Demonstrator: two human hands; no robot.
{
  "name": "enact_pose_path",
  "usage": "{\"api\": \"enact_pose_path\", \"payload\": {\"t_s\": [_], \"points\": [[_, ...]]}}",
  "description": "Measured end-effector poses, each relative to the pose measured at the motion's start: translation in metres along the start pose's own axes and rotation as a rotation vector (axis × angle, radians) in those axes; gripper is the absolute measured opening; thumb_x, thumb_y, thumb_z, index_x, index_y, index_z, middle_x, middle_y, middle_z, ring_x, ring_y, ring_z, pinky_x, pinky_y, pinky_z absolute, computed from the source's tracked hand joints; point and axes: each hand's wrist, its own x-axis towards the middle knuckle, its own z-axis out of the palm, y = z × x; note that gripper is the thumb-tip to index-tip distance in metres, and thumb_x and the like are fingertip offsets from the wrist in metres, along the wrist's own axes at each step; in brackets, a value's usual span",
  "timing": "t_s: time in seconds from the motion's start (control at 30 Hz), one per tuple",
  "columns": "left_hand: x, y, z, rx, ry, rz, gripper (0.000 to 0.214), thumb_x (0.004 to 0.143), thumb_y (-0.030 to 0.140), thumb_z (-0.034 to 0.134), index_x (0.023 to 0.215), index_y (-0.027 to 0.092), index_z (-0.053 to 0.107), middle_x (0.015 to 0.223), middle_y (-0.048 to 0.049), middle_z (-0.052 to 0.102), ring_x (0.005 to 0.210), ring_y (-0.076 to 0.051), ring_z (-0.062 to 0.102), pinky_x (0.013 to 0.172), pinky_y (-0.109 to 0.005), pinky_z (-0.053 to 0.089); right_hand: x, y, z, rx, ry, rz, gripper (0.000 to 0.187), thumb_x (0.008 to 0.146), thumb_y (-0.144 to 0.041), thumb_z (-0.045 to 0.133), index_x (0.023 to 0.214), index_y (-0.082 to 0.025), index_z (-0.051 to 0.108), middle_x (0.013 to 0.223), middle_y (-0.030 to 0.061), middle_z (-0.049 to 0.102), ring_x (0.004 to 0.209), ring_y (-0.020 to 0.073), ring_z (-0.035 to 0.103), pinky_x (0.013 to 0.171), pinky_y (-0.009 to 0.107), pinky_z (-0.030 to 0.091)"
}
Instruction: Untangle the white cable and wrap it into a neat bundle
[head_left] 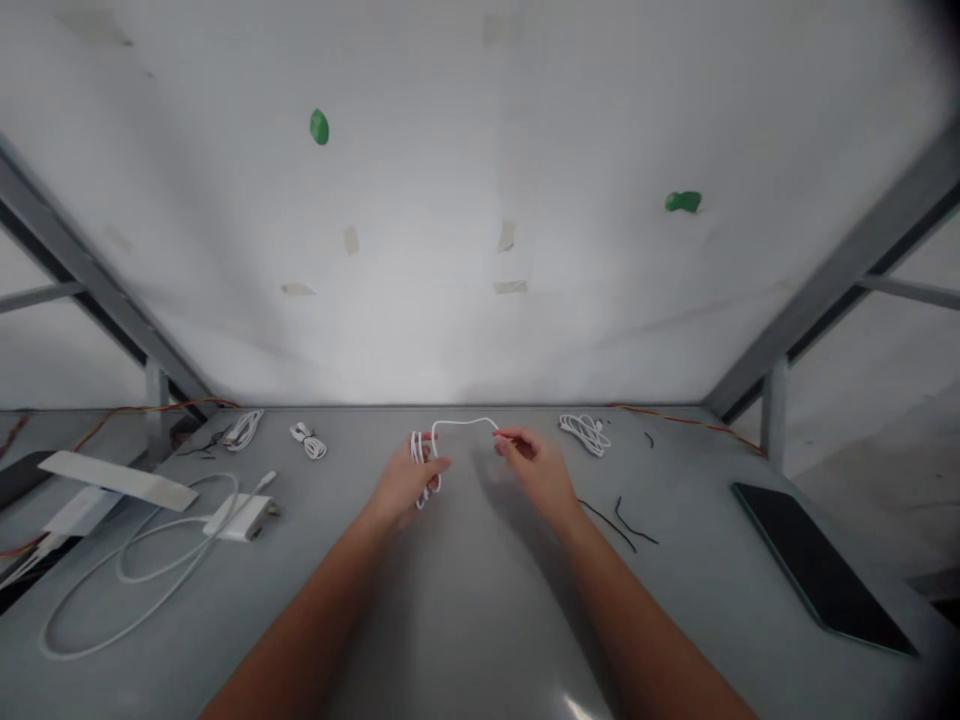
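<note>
Loops of a thin white cable wrap around the fingers of my left hand, whose thumb presses against them. From those loops a length of the cable arcs across to my right hand, where thumb and fingertips pinch it. Both hands are above the grey table, a short gap apart. Beyond my right hand lies a coiled white cable. Two dark twist ties rest near my right forearm.
At left are a white charger with a long looped cable, a white strip, and two small cable bundles, one bundle nearer the middle. A dark tablet lies at right. A white wall rises behind the table.
</note>
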Motion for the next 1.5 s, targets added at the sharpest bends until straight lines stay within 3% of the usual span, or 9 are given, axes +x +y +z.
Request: {"api": "enact_pose_path", "payload": {"t_s": [0.17, 0.27, 0.37, 0.53, 0.63, 1.0, 1.23, 1.37, 1.5], "points": [[-0.001, 0.002, 0.006, -0.237, 0.044, -0.035, 0.034, 0.068, 0.005, 0.067, 0.099, 0.018, 0.068, 0.090, 0.0008, 0.070, 0.054, -0.006, 0.055, 0.050, -0.018, 0.044, -0.001, -0.005, 0.005, 0.269, -0.042, 0.077, 0.045, 0.075, -0.047, 0.077, 0.112, -0.022, 0.071, 0.089, 0.0083, 0.079, 0.068, 0.0207, 0.068, 0.062, 0.032, 0.050], [-0.001, 0.007, 0.005, -0.454, -0.012, -0.135, 0.034, 0.069, 0.002, 0.061, 0.099, 0.016, 0.067, 0.104, -0.0067, 0.074, 0.072, -0.012, 0.068, 0.062, -0.022, 0.055, -0.004, -0.007, 0.010, 0.380, -0.142, 0.146, 0.043, 0.066, -0.045, 0.087, 0.099, -0.021, 0.073, 0.087, 0.0072, 0.079, 0.068, 0.0188, 0.066, 0.065, 0.032, 0.051], [0.001, 0.010, 0.000, -0.565, -0.083, -0.274, 0.029, 0.073, 0.005, 0.058, 0.100, 0.015, 0.065, 0.095, -0.0086, 0.074, 0.075, -0.018, 0.073, 0.069, -0.031, 0.061, -0.008, -0.009, 0.012, 0.408, -0.302, 0.189, 0.039, 0.063, -0.047, 0.091, 0.087, -0.020, 0.077, 0.070, 0.0014, 0.073, 0.063, 0.0156, 0.061, 0.067, 0.032, 0.049], [0.004, 0.007, -0.010, -0.623, -0.203, -0.354, 0.012, 0.079, 0.020, 0.059, 0.089, 0.014, 0.063, 0.076, -0.0065, 0.067, 0.052, -0.014, 0.059, 0.043, -0.024, 0.044, -0.016, -0.015, 0.011, 0.500, -0.513, 0.280, 0.037, 0.067, -0.047, 0.091, 0.090, -0.021, 0.082, 0.069, -0.0010, 0.069, 0.065, 0.0141, 0.059, 0.071, 0.032, 0.047], [0.002, 0.007, -0.011, -0.608, -0.293, -0.354, 0.021, 0.081, 0.035, 0.062, 0.089, 0.016, 0.064, 0.080, -0.0073, 0.067, 0.050, -0.014, 0.054, 0.038, -0.022, 0.035, -0.017, -0.015, 0.012, 0.535, -0.563, 0.397, 0.035, 0.065, -0.046, 0.092, 0.083, -0.018, 0.081, 0.074, 0.0013, 0.071, 0.065, 0.0141, 0.060, 0.070, 0.031, 0.048], [-0.008, 0.005, 0.006, -0.180, -0.291, -0.305, 0.046, 0.093, 0.051, 0.052, 0.119, 0.016, 0.067, 0.081, -0.0055, 0.069, 0.043, -0.013, 0.051, 0.034, -0.022, 0.032, -0.011, 0.005, 0.015, 0.430, -0.316, 0.358, 0.034, 0.057, -0.025, 0.092, 0.083, -0.016, 0.072, 0.071, -0.0005, 0.068, 0.063, 0.0147, 0.061, 0.064, 0.031, 0.048], [-0.016, -0.011, 0.016, 0.254, -0.336, -0.038, 0.031, 0.090, 0.049, 0.071, 0.084, 0.018, 0.072, 0.056, -0.0010, 0.058, 0.044, -0.015, 0.051, 0.041, -0.024, 0.038, -0.009, 0.008, 0.022, 0.267, -0.153, 0.207, 0.037, 0.055, -0.017, 0.089, 0.087, -0.021, 0.071, 0.077, -0.0006, 0.066, 0.072, 0.0177, 0.063, 0.069, 0.034, 0.052], [-0.021, -0.009, 0.022, 0.243, -0.229, 0.182, 0.008, 0.088, 0.027, 0.076, 0.091, 0.021, 0.077, 0.087, -0.0076, 0.073, 0.081, -0.021, 0.065, 0.062, -0.022, 0.051, -0.012, 0.013, 0.026, 0.424, -0.132, 0.286, 0.044, 0.055, -0.027, 0.092, 0.093, -0.020, 0.070, 0.077, -0.0021, 0.065, 0.068, 0.0163, 0.065, 0.069, 0.034, 0.055], [-0.020, -0.013, 0.025, 0.135, -0.207, 0.168, 0.014, 0.088, 0.024, 0.077, 0.101, 0.021, 0.077, 0.100, -0.0093, 0.073, 0.093, -0.022, 0.067, 0.071, -0.023, 0.055, -0.010, 0.019, 0.027, 0.586, -0.098, 0.377, 0.045, 0.050, -0.029, 0.094, 0.087, -0.019, 0.069, 0.070, -0.0034, 0.063, 0.063, 0.0157, 0.065, 0.071, 0.035, 0.054]]}}
